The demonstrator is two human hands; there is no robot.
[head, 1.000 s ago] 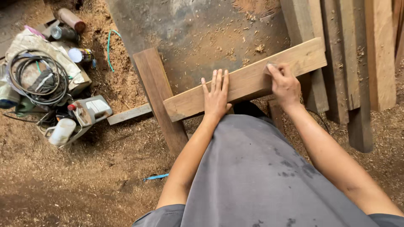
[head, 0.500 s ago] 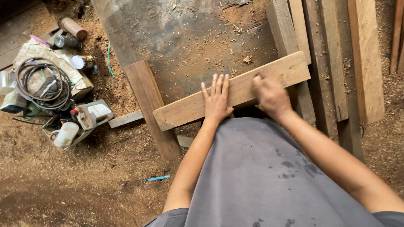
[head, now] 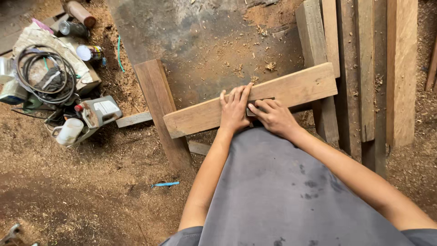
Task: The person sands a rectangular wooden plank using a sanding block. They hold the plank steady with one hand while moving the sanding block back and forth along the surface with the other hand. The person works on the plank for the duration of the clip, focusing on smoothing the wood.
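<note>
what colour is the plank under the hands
Pale tan, raw wood plank, lighter than the reddish board beneath it; seen in the head view.

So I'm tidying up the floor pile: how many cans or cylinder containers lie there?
3, maybe more hidden: a brown tube at top left, a grey can below it, a white-lidded can by the coiled cable.

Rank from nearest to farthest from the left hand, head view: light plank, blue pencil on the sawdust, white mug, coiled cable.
1. Light plank: directly under the left hand.
2. Blue pencil: on sawdust, below-left.
3. White mug: further left, beside the power tool.
4. Coiled cable: far left, top.
</note>
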